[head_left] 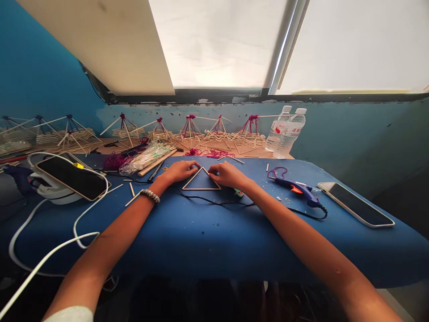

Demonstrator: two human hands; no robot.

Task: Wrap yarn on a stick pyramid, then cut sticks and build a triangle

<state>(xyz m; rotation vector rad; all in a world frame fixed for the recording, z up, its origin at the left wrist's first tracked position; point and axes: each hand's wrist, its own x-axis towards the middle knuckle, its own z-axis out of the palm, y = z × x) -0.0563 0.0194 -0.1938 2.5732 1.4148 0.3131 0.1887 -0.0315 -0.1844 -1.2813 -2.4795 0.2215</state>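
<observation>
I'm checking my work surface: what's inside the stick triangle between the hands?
Only the blue cover shows inside the wooden stick triangle. Whatever lies beneath the left hand and right hand, at its upper sides, is hidden.

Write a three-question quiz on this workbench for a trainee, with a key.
1. Which wrist wears the beaded bracelet?
2. True or false: the glue gun lies to the right of the stick triangle.
3. How many water bottles stand at the back by the wall?

Key: 1. left; 2. true; 3. two.
</observation>
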